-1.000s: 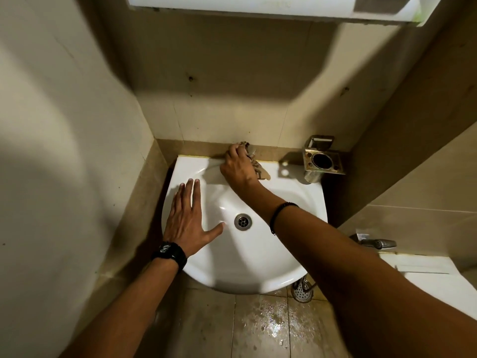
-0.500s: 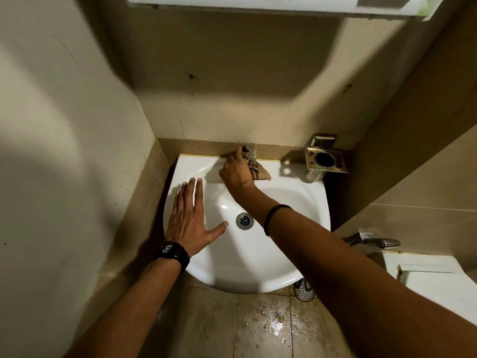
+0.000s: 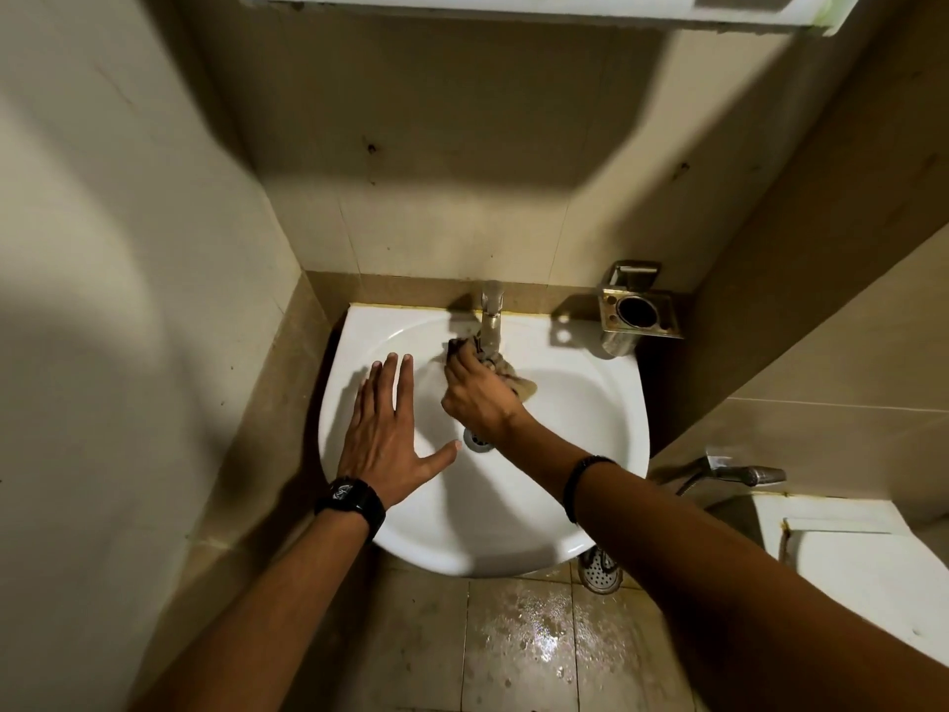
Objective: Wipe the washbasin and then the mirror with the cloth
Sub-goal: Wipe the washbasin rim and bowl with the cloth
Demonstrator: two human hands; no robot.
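A white washbasin (image 3: 580, 454) hangs on the tiled wall below me, with a metal tap (image 3: 492, 321) at its back rim and a drain (image 3: 476, 440) partly hidden by my wrist. My right hand (image 3: 480, 398) grips a crumpled brown cloth (image 3: 516, 378) inside the bowl, just in front of the tap's spout. My left hand (image 3: 385, 429) lies flat with spread fingers on the basin's left side; a black watch is on that wrist. Only the bottom edge of the mirror's white frame (image 3: 513, 5) shows at the top.
A metal holder (image 3: 639, 313) is fixed to the wall right of the tap. A spray hose head (image 3: 750, 475) and a white toilet tank (image 3: 847, 557) are at the right. The floor tiles (image 3: 534, 639) below the basin are wet. A wall stands close on the left.
My right hand has moved with the cloth from the tap's top at the back rim down into the bowl, uncovering the tap. The left hand has stayed flat on the basin.
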